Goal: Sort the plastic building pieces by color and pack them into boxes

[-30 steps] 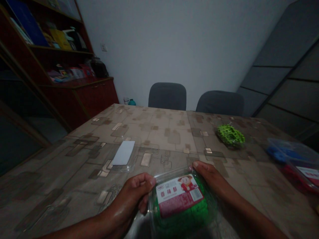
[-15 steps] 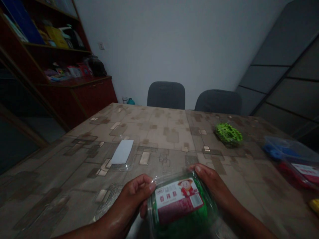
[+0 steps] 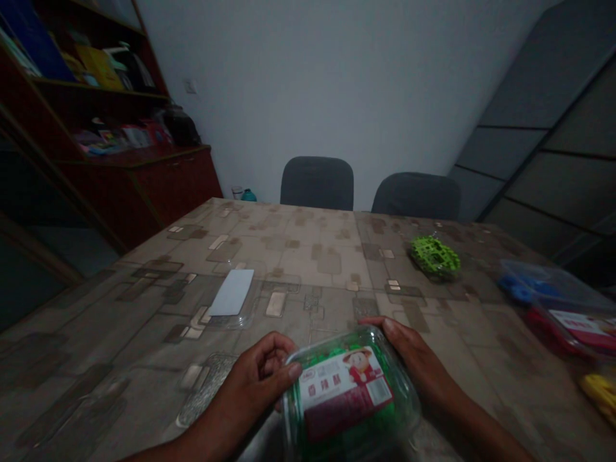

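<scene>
A clear plastic container (image 3: 349, 398) with green pieces inside and a red-and-white label on top is tilted near the table's front edge. My left hand (image 3: 269, 369) grips its left side, thumb on the rim and fingers curled beneath. At the upper right corner my right hand (image 3: 402, 340) holds the same box, its fingers partly hidden behind it. Left of the middle lies a clear plastic lid (image 3: 248, 314) with a white label (image 3: 233, 292).
To the right sits a clear tub of bright green pieces (image 3: 434, 255). Beyond it are a container with blue pieces (image 3: 527, 287), a labelled box with red contents (image 3: 572, 327) and something yellow (image 3: 599, 393). Two grey chairs (image 3: 317, 183) stand behind the patterned table (image 3: 308, 250).
The view has shifted slightly, so most things appear a little further left. Both hands keep hold of the container, which looks slightly turned, with more of its right side showing.
</scene>
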`<state>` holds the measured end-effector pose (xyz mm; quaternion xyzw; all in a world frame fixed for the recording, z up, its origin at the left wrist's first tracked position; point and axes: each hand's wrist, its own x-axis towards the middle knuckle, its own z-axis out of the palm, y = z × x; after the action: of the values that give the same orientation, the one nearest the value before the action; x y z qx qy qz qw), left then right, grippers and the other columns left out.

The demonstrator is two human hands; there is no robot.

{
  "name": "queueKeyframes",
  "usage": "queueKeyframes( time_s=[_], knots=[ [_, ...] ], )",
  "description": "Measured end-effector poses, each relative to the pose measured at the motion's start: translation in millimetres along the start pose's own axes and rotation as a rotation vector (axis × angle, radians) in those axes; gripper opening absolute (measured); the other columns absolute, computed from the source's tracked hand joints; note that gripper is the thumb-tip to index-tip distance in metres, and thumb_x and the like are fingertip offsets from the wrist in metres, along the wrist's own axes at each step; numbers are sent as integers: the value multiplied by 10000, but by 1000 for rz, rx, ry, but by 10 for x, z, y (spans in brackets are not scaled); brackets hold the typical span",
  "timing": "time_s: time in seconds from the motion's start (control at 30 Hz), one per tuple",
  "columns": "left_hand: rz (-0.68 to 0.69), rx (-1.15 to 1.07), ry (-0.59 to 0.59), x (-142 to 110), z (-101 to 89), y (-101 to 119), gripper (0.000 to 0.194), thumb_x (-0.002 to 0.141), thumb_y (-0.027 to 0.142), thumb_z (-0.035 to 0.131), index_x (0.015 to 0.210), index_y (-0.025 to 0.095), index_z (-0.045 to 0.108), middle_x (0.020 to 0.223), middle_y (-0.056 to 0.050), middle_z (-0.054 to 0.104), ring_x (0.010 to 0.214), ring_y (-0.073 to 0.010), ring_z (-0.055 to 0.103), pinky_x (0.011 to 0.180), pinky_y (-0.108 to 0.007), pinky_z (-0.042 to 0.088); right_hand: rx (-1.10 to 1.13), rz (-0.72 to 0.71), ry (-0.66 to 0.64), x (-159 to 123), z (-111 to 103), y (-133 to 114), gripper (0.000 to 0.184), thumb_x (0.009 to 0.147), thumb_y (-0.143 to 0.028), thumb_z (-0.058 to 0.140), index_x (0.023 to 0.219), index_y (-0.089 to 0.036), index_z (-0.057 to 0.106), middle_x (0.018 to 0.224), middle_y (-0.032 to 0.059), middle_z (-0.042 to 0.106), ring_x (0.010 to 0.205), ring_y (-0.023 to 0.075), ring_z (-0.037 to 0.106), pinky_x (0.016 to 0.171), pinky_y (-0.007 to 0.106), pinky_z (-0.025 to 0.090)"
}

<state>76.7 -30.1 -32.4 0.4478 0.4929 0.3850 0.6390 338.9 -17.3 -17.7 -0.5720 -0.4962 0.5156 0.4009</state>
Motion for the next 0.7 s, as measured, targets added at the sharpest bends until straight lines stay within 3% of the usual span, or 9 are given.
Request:
queueKeyframes(
  time_s=[0.17, 0.27, 0.37, 0.43, 0.53, 0.6, 0.7],
  knots=[
    [10, 72, -54, 14, -79, 39, 505, 762, 660, 730, 942, 197, 639, 714, 26, 570, 540, -116, 493, 474, -210, 404, 76, 53, 70, -12, -41, 24, 650, 803, -765, 580, 996, -167, 749, 769, 54, 718, 726, 246, 657, 665, 332, 504],
    [80, 166, -52, -10, -172, 18, 446, 838, 614, 682, 1056, 228, 631, 802, 18, 576, 630, -139, 549, 557, -237, 464, 118, 71, 76, -43, -77, 87, 630, 813, -751, 585, 997, -165, 726, 573, -23, 570, 519, 167, 508, 515, 272, 388],
    [171, 344, -27, -114, -270, -28, 466, 837, 571, 695, 1204, 299, 604, 975, -24, 629, 784, -207, 618, 659, -297, 522, 160, 91, 49, -108, -101, 107, 580, 829, -714, 602, 983, -165, 711, 536, -52, 499, 482, 131, 418, 498, 252, 326],
    [243, 469, -61, -205, -327, -75, 629, 763, 603, 743, 1313, 358, 559, 1216, -62, 624, 893, -271, 645, 708, -360, 559, 156, 96, 10, -159, -95, 77, 549, 841, -692, 604, 952, -166, 713, 564, -41, 526, 508, 131, 437, 515, 253, 340],
    [308, 589, -120, -286, -374, -128, 807, 685, 606, 807, 1410, 425, 502, 1510, -46, 481, 1252, -392, 536, 980, -500, 515, 130, 82, -33, -204, -38, -3, 479, 794, -649, 690, 891, -180, 717, 648, -16, 601, 584, 147, 518, 557, 253, 402],
    [302, 609, -120, -268, -371, -119, 774, 728, 571, 791, 1429, 442, 490, 1556, -24, 448, 1395, -405, 408, 1111, -562, 401, 149, 74, -52, -197, 19, -49, 439, 738, -602, 767, 890, -193, 710, 724, 2, 660, 654, 170, 587, 614, 267, 460],
    [293, 604, -96, -172, -336, -17, 681, 800, 496, 745, 1431, 427, 500, 1572, -27, 442, 1437, -388, 370, 1146, -594, 354, 212, 58, -72, -136, 94, -76, 424, 734, -555, 786, 955, -205, 692, 820, 26, 709, 729, 197, 647, 692, 302, 510]
  ],
)
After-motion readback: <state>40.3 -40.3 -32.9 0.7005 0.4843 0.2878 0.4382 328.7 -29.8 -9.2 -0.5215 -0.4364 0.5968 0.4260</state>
